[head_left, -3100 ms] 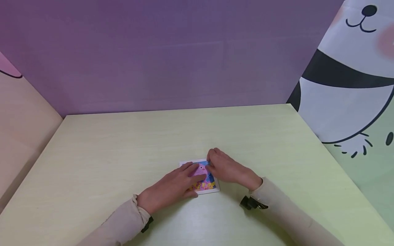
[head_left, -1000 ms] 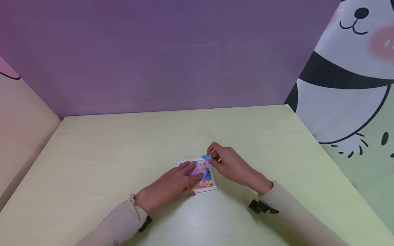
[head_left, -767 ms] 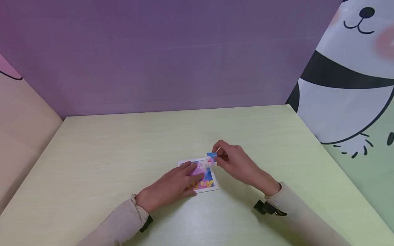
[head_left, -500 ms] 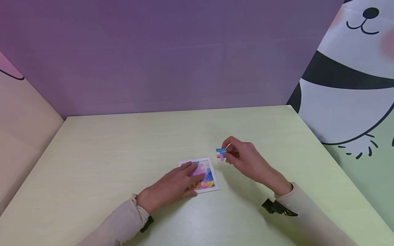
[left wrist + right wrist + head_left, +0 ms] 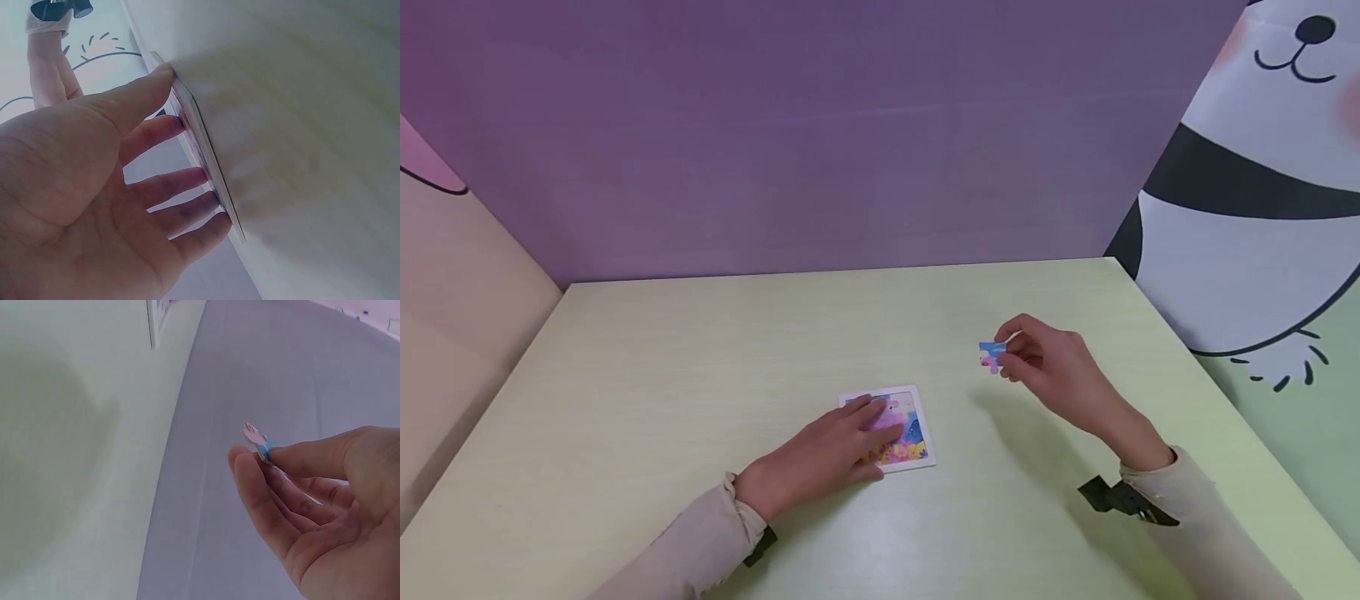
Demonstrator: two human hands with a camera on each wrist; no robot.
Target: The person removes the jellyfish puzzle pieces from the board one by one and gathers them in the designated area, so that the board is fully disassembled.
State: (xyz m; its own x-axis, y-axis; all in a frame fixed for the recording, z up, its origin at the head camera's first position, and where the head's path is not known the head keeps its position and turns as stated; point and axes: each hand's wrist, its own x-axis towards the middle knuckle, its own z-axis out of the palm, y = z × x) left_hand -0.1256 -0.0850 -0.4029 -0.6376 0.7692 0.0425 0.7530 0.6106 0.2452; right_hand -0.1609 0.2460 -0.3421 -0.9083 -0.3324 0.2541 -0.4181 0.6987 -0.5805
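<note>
Right grip — pinches small pink-and-blue piece — part of white frame at top.

Your blue-and-pink puzzle piece is held above the surface, at two o'clock from your flat-lying, white-framed puzzle.

I am wearing beige sleeves, wrinkling at the cuffs, with a black device showing beneath each.

One puzzle, one loose piece (two hands).
</note>
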